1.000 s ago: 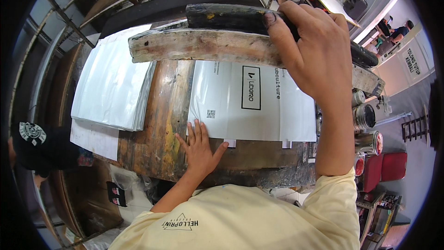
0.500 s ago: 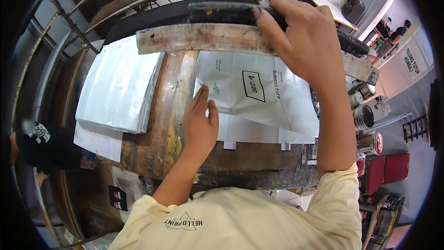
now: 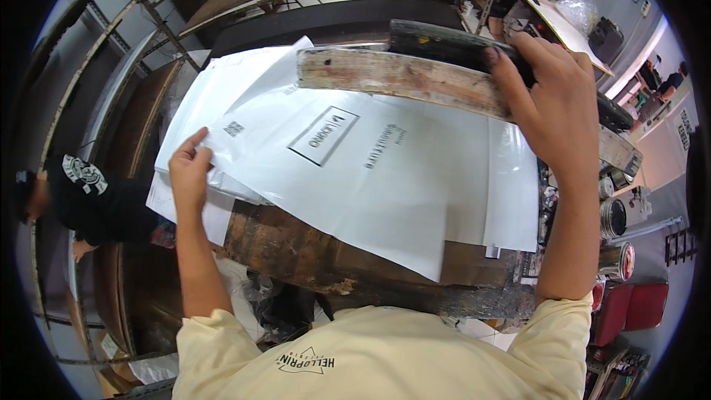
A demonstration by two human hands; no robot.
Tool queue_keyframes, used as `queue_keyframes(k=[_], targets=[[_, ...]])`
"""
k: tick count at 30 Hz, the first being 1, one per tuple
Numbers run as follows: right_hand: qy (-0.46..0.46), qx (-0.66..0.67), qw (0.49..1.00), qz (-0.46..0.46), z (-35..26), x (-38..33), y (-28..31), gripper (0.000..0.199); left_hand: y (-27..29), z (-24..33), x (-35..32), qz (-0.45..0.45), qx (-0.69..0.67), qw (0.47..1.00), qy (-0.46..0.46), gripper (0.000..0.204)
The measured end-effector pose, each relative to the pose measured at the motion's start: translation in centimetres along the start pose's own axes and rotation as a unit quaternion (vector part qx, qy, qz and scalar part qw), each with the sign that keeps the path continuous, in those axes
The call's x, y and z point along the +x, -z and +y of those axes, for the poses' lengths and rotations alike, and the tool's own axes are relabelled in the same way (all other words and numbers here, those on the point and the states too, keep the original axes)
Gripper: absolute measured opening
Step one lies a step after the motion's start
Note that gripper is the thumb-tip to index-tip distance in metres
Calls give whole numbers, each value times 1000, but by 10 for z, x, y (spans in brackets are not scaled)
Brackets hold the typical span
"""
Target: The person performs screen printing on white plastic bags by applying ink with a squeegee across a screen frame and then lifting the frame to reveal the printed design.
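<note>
Wooden frame [image 3: 392,75] over sheet [image 3: 348,185], cans [image 3: 612,218] nearby

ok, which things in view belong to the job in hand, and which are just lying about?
In the job:
printed white sheet, held by left hand
black bar on wooden frame, gripped by right hand
white stack
worktable

Apparently lying about:
metal cans
red chair
clear plastic

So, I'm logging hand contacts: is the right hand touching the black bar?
Touching. The head view shows the right hand wrapped over the black bar, its thumb lying against the near face.
</note>
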State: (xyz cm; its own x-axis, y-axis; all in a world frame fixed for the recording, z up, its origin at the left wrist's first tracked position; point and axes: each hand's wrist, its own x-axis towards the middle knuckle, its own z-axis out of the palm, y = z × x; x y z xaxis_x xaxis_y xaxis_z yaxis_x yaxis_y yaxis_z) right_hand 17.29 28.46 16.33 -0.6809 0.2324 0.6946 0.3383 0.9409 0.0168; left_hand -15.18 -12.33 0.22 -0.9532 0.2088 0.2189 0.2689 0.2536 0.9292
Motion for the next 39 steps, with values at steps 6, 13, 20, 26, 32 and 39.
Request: queue_keyframes(k=[6, 13, 20, 26, 32, 39], targets=[[18, -11, 999, 47, -6, 1, -5, 41, 132, -68, 113, 37, 1, 997, 64, 49], [-4, -45, 999, 20, -11, -5, -5, 38, 230, -165, 173, 142, 90, 982, 85, 49], [-8, -28, 1000, 0, -16, -9, -5, 38, 238, -208, 143, 217, 377, 890, 137, 67], [-50, -20, 999, 3, -18, -10, -4, 50, 34, -49, 29, 148, 284, 932, -173, 75], [-5, -8, 1000, -21, -20, -59, -14, 60, -132, 74, -107, -266, -315, 911, -14, 117], [56, 86, 945, -311, -9, -161, -51, 45, -153, -5, -173, -266, -87, 960, -1, 85]])
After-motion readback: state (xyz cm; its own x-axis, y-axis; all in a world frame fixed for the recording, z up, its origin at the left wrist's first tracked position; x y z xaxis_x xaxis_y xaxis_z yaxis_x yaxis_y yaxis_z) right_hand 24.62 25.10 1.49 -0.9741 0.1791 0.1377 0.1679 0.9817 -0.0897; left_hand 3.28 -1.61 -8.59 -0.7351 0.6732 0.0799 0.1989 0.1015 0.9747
